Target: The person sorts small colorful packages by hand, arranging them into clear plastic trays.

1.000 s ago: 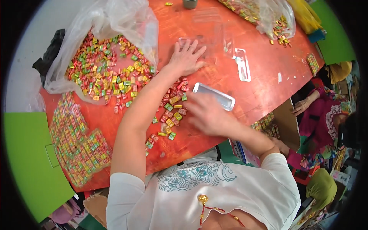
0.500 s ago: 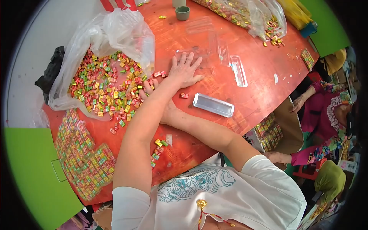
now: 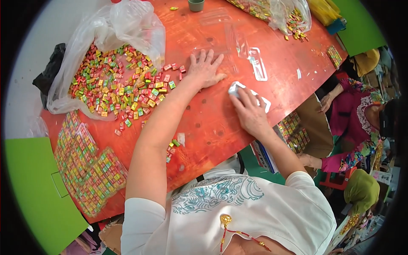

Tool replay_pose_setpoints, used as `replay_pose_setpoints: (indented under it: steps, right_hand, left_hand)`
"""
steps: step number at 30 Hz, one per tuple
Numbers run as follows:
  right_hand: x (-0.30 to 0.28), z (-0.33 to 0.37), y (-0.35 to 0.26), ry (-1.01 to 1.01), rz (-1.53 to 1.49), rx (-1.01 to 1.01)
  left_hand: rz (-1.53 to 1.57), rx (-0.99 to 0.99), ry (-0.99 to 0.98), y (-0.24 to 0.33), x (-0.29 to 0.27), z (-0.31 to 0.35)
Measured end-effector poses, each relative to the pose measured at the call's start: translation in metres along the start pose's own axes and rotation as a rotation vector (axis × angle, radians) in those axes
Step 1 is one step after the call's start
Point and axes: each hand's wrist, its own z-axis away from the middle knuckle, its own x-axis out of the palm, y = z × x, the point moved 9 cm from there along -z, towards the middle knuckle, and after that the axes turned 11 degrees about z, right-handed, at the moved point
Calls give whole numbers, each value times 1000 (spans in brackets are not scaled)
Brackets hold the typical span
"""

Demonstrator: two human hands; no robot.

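My left hand [image 3: 206,70] lies flat on the red table, fingers spread, near the edge of several clear plastic trays. My right hand [image 3: 250,111] is bent over a small clear plastic box with a pale rim [image 3: 266,104], its fingers gripping the top. The hand covers most of the box, so what is in it is hidden. To the left, a loose heap of small wrapped candies [image 3: 127,94] in red, yellow and green spills from a large clear plastic bag [image 3: 138,19].
Packed sheets of candies [image 3: 91,170] lie at the table's left edge. Empty clear trays [image 3: 236,40] and a white-rimmed one [image 3: 258,63] lie beyond my hands. A green cup [image 3: 196,5] stands at the back. At right, another person reaches by a cardboard box [image 3: 314,127].
My right hand has come out from under my left arm, away from the candy heap, and moved right onto the plastic box. The left hand stays flat on the table.
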Motion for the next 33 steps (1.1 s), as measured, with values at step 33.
replay_pose_setpoints:
  steps: [33]
  right_hand:
    - [-31, -26, -55, 138, -422, -298]
  left_hand:
    - [211, -283, 325, 108, 40, 268]
